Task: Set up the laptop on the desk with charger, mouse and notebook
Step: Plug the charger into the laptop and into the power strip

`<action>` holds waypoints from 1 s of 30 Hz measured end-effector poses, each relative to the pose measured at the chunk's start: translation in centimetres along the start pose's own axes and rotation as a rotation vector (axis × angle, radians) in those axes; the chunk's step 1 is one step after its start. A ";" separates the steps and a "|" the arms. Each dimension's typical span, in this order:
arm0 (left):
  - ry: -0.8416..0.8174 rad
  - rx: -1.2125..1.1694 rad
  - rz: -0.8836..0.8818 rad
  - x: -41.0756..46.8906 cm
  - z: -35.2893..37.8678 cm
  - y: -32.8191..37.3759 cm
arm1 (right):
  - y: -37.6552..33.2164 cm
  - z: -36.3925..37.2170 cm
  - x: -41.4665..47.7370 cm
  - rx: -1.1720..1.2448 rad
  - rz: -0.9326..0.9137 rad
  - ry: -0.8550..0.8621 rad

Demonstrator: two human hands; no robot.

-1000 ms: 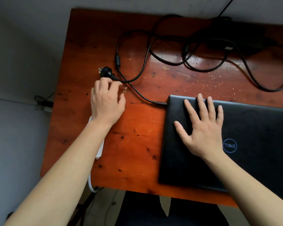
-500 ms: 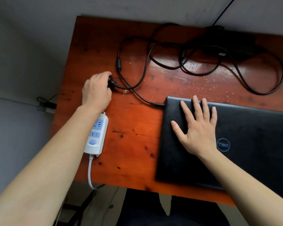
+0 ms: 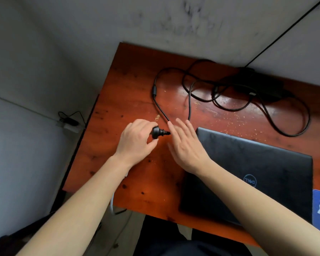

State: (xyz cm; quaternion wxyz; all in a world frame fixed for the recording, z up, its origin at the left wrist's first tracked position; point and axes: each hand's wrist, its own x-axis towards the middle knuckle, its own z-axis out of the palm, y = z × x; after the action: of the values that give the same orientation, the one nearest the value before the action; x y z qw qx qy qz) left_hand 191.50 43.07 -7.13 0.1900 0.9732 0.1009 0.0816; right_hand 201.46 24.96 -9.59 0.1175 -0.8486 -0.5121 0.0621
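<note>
Head view: left hand (image 3: 137, 143) pinches the black plug (image 3: 157, 132) above the desk (image 3: 129, 93), left of the closed laptop (image 3: 257, 169). Plug's long axis runs left-right, prongs probably leftward, hidden. Right hand (image 3: 187, 146) flat, fingers together, beside it.

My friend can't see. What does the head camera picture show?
A left hand holds a black plug above a reddish wooden desk, and an open right hand reaches towards it. A closed black laptop lies to the right, with a tangled black cable and charger brick behind.
</note>
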 end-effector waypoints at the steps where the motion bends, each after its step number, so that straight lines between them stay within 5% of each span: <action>1: 0.020 -0.005 0.007 -0.4 -0.4 0.0 | -0.4 -0.2 0.5 -0.003 -0.019 -0.043; 4: 0.002 -0.037 -0.162 -2.4 -1.3 -0.6 | -0.7 -1.3 1.1 0.085 -0.023 -0.138; 10: -0.210 0.012 -0.785 -7.3 -0.2 -1.2 | -0.6 -4.9 -0.5 0.195 0.035 -0.229; 14: -0.343 -0.026 -0.975 -9.5 1.1 -0.5 | -0.4 -6.5 -2.3 0.296 0.156 -0.280; 19: -0.278 -0.044 -0.973 -9.9 0.6 0.7 | -1.2 -7.7 -3.5 0.407 0.206 -0.156; 30: -0.056 -0.270 -0.783 -7.0 -2.7 4.8 | -2.7 -9.3 -4.4 0.836 0.436 -0.167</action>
State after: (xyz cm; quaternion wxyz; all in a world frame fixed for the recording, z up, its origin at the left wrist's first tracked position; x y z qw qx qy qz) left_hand 184.96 38.10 -3.63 0.3352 0.8294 0.4467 -0.0106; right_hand 199.19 21.06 0.03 0.3915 -0.8084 -0.2609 0.3538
